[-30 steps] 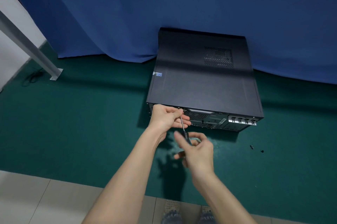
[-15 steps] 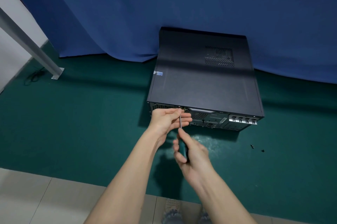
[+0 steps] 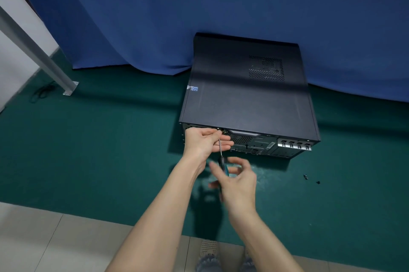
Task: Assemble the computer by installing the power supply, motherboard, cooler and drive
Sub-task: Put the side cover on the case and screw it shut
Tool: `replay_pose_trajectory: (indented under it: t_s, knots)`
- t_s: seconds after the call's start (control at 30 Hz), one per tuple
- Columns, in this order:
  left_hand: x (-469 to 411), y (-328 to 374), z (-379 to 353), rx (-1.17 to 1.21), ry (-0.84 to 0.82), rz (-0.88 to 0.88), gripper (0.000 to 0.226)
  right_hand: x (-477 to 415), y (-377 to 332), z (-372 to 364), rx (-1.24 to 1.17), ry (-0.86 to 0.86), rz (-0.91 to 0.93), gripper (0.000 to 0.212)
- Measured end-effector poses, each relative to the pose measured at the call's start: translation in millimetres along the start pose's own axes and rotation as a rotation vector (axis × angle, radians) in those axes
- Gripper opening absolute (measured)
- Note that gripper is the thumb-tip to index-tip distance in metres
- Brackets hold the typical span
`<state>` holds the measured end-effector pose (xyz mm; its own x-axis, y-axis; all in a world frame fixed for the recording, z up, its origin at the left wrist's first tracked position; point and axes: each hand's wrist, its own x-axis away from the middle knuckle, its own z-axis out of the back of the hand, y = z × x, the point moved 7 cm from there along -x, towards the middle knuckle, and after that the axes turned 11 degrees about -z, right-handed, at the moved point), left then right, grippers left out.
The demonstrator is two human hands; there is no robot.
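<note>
A wide-angle head camera looks forward and down, facing the case (image 3: 247, 99) against the blue curtain (image 3: 221, 6). Both arms (image 3: 155, 227) enter from the bottom edge, close to the lens.

The place looks like a makeshift indoor staging corner: a draped blue cloth backdrop (image 3: 155, 17) hangs behind a dark green felt mat (image 3: 99, 150) laid over pale floor tiles (image 3: 44, 238), beside a slanted grey metal post (image 3: 37, 55).
</note>
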<state>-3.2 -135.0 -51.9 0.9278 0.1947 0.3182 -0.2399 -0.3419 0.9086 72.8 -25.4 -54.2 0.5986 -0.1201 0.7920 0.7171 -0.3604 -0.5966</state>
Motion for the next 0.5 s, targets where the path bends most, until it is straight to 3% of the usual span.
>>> replay_pose_trajectory:
  t_s: [0.07, 0.13, 0.17, 0.23, 0.4, 0.5]
  knots:
    - [1.4, -0.8, 0.2, 0.015, 0.005, -0.005, 0.018, 3.7, -7.6, 2.0, 0.045, 0.069, 0.170, 0.021]
    - [3.4, -3.3, 1.9, 0.084, -0.004, 0.010, 0.017, 4.0, 0.8, -5.3, -0.139, -0.073, 0.001, 0.018]
    - [4.4, -4.7, 2.9, 0.111, -0.011, 0.017, 0.017, 6.9, 7.6, -10.9, -0.333, -0.189, -0.167, 0.014]
    - [4.0, -4.5, 3.6, 0.097, -0.010, 0.008, 0.018, 12.0, 11.8, -10.2, -0.409, -0.235, -0.301, 0.020]
    - [1.8, -3.1, 2.2, 0.044, 0.019, -0.001, 0.023, 0.9, -6.1, 1.9, -0.142, 0.031, 0.056, 0.019]
    - [4.2, -4.3, 3.5, 0.099, 0.004, 0.003, 0.022, 7.1, 6.0, -11.5, -0.358, -0.181, -0.198, 0.016]
